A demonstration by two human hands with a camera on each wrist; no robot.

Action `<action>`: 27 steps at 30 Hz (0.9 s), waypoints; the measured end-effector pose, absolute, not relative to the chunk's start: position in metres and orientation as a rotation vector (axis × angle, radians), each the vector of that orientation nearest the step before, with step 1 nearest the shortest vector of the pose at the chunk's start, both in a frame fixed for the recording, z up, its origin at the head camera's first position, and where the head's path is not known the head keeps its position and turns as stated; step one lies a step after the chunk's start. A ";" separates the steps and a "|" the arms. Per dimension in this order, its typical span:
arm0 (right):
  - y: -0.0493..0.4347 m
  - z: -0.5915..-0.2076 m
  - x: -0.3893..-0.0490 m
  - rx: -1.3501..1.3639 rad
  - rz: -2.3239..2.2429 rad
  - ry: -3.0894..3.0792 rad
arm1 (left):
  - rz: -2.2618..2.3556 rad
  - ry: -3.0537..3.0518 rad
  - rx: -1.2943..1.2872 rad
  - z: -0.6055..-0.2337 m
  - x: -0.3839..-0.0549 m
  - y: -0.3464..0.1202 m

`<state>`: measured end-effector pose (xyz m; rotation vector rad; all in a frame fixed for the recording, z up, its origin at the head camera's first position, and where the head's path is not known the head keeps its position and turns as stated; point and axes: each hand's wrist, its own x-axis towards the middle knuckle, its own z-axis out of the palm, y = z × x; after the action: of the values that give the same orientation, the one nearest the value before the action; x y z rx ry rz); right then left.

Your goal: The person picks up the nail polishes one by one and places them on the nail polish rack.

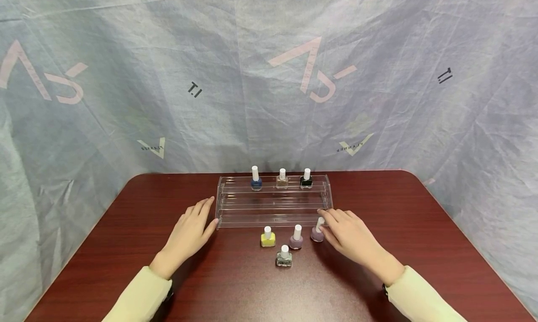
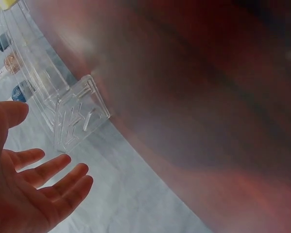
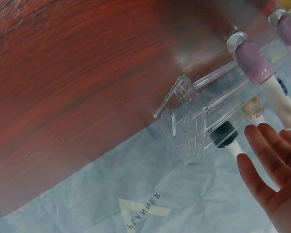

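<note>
A clear tiered rack (image 1: 273, 220) stands on the table, with blue (image 1: 256, 184), glittery beige (image 1: 282, 182) and dark green (image 1: 306, 182) nail polish bottles along its back tier. My left hand (image 1: 187, 233) is beside the rack's left end, fingers spread and holding nothing; the left wrist view shows a gap to the end panel (image 2: 82, 116). Close to the rack's front right corner, my right hand (image 1: 350, 233) has its fingers around the white cap of a purple nail polish bottle (image 1: 317, 234). In the right wrist view that bottle (image 3: 252, 60) stands apart from the loosely bent fingers (image 3: 257, 182).
In front of the rack stand a yellow bottle (image 1: 267, 240), another purple bottle (image 1: 296, 241) and a glittery grey bottle (image 1: 284, 259), all white-capped. A printed grey cloth (image 1: 235, 126) hangs behind the dark red wooden table (image 1: 235, 289).
</note>
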<state>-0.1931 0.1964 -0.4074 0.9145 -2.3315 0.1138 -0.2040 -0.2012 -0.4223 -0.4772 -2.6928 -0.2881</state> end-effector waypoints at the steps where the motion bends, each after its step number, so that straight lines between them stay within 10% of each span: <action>1: 0.196 -0.408 -0.193 0.918 0.112 -2.332 | -0.286 -2.692 -0.476 -0.422 -0.205 -0.200; 27: 0.190 -0.414 -0.194 0.968 0.041 -2.314 | -0.229 -2.717 -0.497 -0.428 -0.221 -0.194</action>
<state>-0.1945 0.1896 -0.4135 0.9683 -2.3145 0.0407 -0.2213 -0.1935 -0.4280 -0.4972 -2.7168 -0.2287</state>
